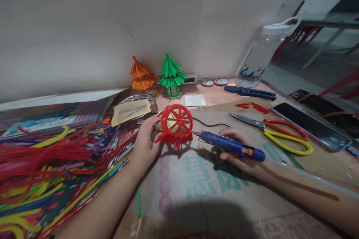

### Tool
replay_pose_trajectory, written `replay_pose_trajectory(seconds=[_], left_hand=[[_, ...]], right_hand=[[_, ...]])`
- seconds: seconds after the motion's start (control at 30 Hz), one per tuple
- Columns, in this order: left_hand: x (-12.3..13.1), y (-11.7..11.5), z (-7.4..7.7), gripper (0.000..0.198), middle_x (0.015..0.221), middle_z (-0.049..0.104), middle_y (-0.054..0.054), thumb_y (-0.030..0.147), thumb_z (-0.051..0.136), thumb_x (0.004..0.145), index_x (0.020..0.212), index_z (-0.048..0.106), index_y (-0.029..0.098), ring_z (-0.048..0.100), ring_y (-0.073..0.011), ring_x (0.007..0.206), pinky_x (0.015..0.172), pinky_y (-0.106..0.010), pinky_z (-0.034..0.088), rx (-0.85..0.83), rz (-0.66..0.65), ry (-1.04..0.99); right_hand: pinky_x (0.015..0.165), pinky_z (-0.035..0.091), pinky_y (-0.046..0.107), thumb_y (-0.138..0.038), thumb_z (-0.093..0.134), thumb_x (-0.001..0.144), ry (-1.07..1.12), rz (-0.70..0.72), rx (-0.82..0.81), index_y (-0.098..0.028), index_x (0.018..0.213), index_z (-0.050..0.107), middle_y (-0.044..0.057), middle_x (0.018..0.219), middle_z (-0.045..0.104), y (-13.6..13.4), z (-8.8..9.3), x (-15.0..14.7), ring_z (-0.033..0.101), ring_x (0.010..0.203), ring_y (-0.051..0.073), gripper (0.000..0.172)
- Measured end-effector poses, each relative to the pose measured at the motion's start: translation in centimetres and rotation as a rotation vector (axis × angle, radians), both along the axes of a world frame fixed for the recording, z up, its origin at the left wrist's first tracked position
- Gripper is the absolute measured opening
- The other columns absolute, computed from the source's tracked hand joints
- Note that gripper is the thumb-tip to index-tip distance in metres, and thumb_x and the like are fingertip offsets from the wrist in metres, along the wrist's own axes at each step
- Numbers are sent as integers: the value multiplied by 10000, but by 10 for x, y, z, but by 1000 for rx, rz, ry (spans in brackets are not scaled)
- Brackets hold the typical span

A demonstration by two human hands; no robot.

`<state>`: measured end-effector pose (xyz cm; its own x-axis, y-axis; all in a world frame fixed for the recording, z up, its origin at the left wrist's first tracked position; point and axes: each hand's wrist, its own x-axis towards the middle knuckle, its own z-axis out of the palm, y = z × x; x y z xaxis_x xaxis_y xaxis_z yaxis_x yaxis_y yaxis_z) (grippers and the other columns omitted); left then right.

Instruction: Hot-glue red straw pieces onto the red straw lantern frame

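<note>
My left hand point(146, 142) grips a red pipe-cleaner wheel point(179, 121) by its left side. The wheel has spokes and a fringe of short red pieces along its lower rim; something pale green shows behind the spokes. In my right hand point(234, 148) lies a blue hot glue gun point(231, 144), with a clear glue stick point(305, 175) trailing from its back. The gun's nozzle points left, at the wheel's lower right rim, close to or touching the fringe. Fingers of both hands are closed and partly hidden by what they hold.
Pipe cleaners point(56, 160) in many colours cover the left side. Orange point(141, 76) and green point(171, 74) tree-shaped models stand by the wall. To the right are scissors point(269, 129), blue-handled pliers point(249, 92), a phone point(310, 125), and a water bottle point(259, 58). A black cord point(211, 122) crosses behind the wheel.
</note>
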<state>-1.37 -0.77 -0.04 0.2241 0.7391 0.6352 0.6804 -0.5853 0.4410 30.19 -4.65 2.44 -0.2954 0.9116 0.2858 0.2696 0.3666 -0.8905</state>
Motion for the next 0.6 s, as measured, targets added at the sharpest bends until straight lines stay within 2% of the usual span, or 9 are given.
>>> replay_pose_trajectory(seconds=[0.2, 0.4, 0.6], left_hand=[[0, 0, 1, 409, 1382, 588, -133, 187, 563, 951, 1356, 511, 210, 572, -272, 1294, 1083, -469, 506, 4, 7, 0], [0, 1, 1, 415, 1370, 589, -138, 200, 548, 948, 1360, 502, 210, 576, -278, 1281, 1082, -491, 497, 8, 9, 16], [-1, 0, 2, 403, 1376, 587, -139, 218, 548, 956, 1356, 503, 206, 572, -279, 1289, 1083, -478, 497, -16, 16, 24]], right_hand=[[603, 507, 285, -548, 776, 848, 10, -4, -19, -237, 1057, 575, 5, 765, 697, -1, 1, -2, 652, 634, 155, 425], [556, 510, 279, -505, 798, 830, -51, 34, 39, -235, 1043, 603, 24, 755, 716, 6, -3, 5, 677, 617, 177, 396], [556, 525, 289, -528, 797, 816, -33, 30, -2, -241, 1046, 597, 27, 745, 732, 5, -2, 3, 691, 610, 190, 418]])
